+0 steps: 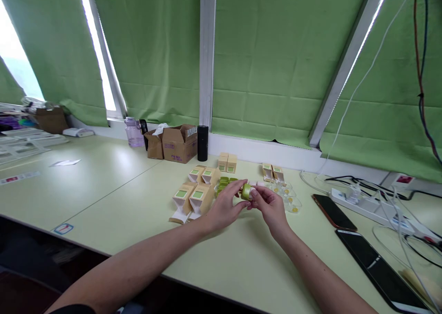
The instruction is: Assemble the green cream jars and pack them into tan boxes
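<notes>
Both my hands meet over the pale green table (113, 185) around a small green jar (246, 191). My left hand (226, 206) pinches the jar from the left with thumb and fingers. My right hand (271, 207) grips it from the right, fingers curled. Just behind lie several more green jars (225, 183). To the left stand several opened beige cartons with green labels (191, 196). Clear plastic inserts with yellow dots (289, 199) lie right of my hands.
Two brown cardboard boxes (174, 143), a black cylinder (202, 142) and a purple bottle (133, 132) stand by the window sill. Two phones (333, 211) (378, 263), a power strip (369, 202) and tangled cables lie at the right. Green blinds cover the windows.
</notes>
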Demonstrator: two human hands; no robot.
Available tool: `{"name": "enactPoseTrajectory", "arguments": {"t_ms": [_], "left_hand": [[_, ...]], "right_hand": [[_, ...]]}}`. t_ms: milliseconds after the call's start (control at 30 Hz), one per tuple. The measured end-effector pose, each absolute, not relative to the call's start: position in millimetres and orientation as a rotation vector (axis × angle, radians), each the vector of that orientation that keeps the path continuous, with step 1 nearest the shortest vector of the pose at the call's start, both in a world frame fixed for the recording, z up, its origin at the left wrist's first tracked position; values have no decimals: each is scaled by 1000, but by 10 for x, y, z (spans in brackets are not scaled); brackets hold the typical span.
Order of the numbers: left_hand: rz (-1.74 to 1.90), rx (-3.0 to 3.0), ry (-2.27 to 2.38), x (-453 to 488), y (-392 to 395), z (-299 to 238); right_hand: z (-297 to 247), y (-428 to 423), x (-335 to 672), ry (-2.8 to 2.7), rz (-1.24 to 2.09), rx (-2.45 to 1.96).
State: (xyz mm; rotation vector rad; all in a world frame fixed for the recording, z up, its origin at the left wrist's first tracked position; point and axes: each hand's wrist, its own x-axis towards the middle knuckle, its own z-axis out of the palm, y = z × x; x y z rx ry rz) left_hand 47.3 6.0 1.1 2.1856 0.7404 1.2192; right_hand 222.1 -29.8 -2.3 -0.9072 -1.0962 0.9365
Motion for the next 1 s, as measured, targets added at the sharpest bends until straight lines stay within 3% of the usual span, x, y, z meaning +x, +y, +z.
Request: {"name": "enactPoseTrajectory", "arguments": {"t_ms": [400,700,1000], "left_hand": [[1255,2222,748,476,26,-27],[1081,1779,508,466,135,41],[955,1650,405,500,123,1]], "right_hand": [[-105,-306,2123,-1097,936,-903],[-55,-431,2344,-1639,84,-985],[-147,-363,2380,-1870,-303,-945]]}}
